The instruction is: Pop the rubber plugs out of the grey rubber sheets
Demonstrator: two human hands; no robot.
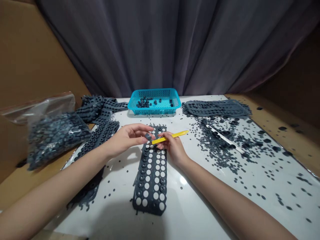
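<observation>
My left hand [132, 136] pinches a small dark rubber piece [148, 136] between thumb and fingers. Closed round a yellow pen-shaped tool [170, 137] is my right hand [172, 146]; the tool's flat end points left, close to the small piece, and its tapered end points right. Below both hands a dark rubber sheet [153, 170] lies lengthwise on the white table. Many of its round holes show white, while others along its left side and lower right hold ring-shaped pieces.
A turquoise basket [154, 110] with small dark pieces stands behind. Left are a plastic bag of rings [55, 136] and more sheets [100, 133]. Stacked sheets [217, 108], scattered dark discs [220, 153] and a white strip [225, 138] lie right.
</observation>
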